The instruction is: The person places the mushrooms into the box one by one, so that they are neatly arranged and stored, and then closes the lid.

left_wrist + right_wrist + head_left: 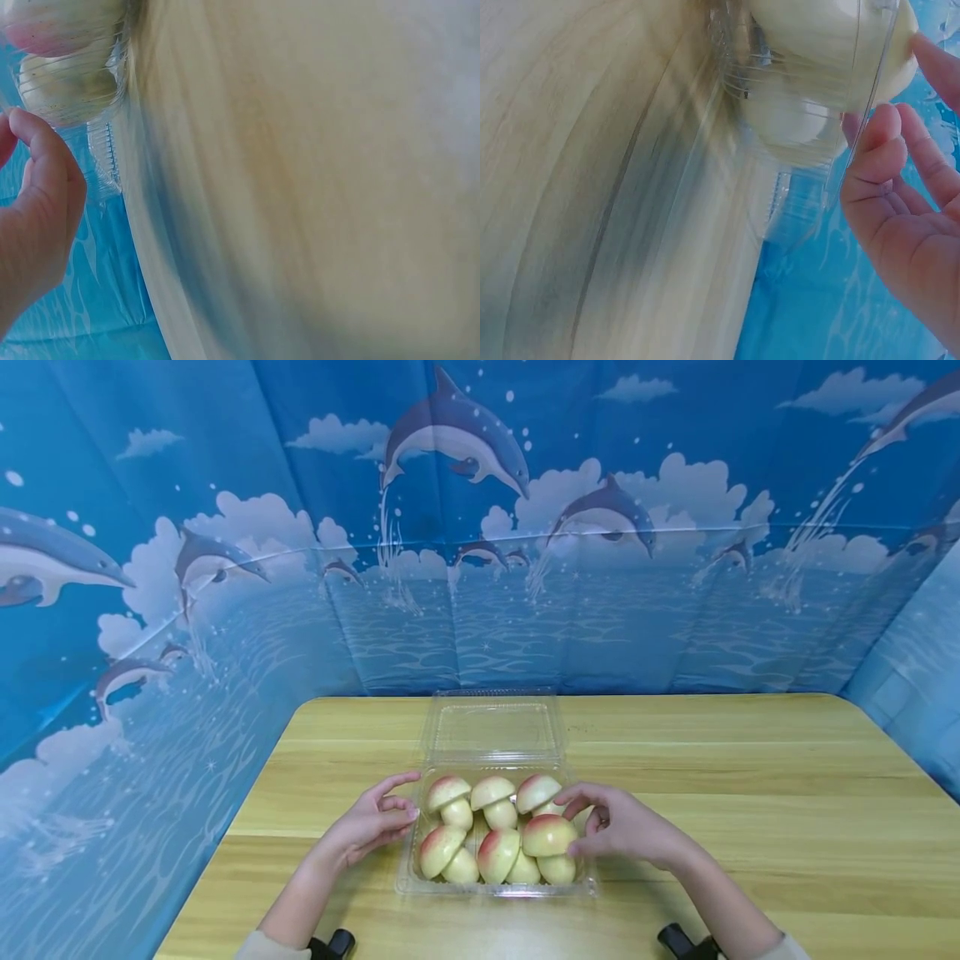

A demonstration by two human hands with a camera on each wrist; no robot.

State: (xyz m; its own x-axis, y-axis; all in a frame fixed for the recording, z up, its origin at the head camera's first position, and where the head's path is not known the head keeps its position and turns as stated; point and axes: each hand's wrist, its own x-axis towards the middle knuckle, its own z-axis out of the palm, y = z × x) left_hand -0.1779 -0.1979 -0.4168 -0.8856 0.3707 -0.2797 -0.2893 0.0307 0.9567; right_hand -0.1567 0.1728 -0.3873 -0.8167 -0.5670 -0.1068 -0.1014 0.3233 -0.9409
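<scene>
A clear plastic clamshell box [501, 892] lies on the table with its lid [495, 727] folded back. Pale yellow peaches with a red blush sit in it in two rows, stacked in pairs. My right hand [626, 827] holds the upper front-right peach [550, 835] between thumb and bent fingers. In the right wrist view the thumb touches a peach [896, 60], while other fingers curl beside the clear wall. At the box's left rim rests my left hand [367, 822], fingers loosely bent; in the left wrist view its fingertips hide at the frame edge.
A wooden table [750, 793] with rounded back corners bears the box. Behind and beside it hangs a blue curtain [495, 627] printed with dolphins. Black wrist mounts [678, 939] show near both forearms.
</scene>
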